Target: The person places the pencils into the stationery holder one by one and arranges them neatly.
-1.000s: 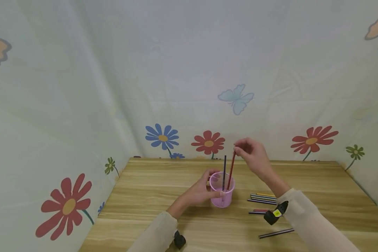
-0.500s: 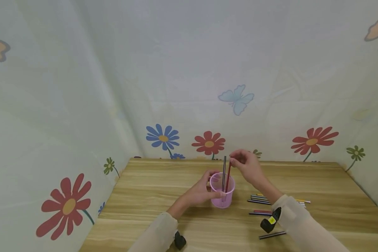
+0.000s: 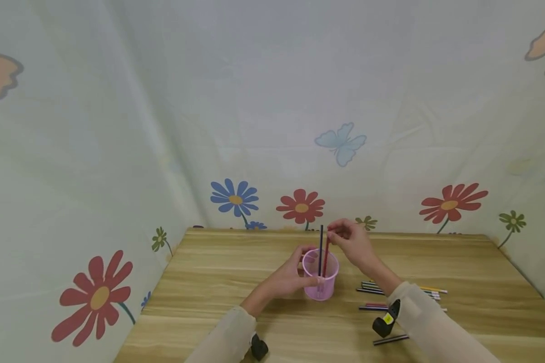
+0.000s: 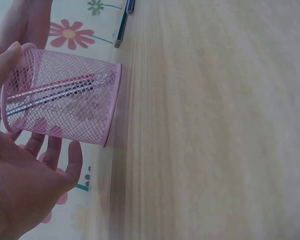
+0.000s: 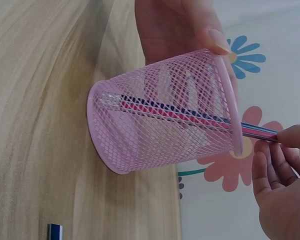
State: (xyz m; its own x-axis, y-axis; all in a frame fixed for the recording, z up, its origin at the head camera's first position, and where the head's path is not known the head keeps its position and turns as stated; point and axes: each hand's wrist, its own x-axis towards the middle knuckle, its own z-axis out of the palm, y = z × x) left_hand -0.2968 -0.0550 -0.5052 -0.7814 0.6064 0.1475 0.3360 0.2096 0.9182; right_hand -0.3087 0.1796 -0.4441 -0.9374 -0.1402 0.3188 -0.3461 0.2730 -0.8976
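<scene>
A pink mesh cup (image 3: 328, 288) stands upright on the table, its wall also plain in the left wrist view (image 4: 85, 117). Fingers and thumb of the left hand (image 3: 286, 276) grip it around the side near the rim. Inside, a dark pencil (image 3: 321, 247) leans next to a red pencil (image 3: 326, 257). The right hand (image 3: 355, 245) pinches the red pencil by its upper end above the rim. Through the mesh in the right wrist view, the lower ends of both pencils (image 5: 165, 111) lie side by side against the cup's bottom.
Right of the cup, several pencils (image 3: 371, 289) lie in a loose group on the wooden table (image 3: 209, 282), partly behind the right forearm. Nearer are a red and a dark pencil (image 3: 367, 308), then another dark one (image 3: 389, 340). A flower-printed cloth (image 3: 254, 101) hangs behind.
My right hand has come down and left with the red pencil, which now stands lower and closer beside the dark one. The left hand has stayed on the cup.
</scene>
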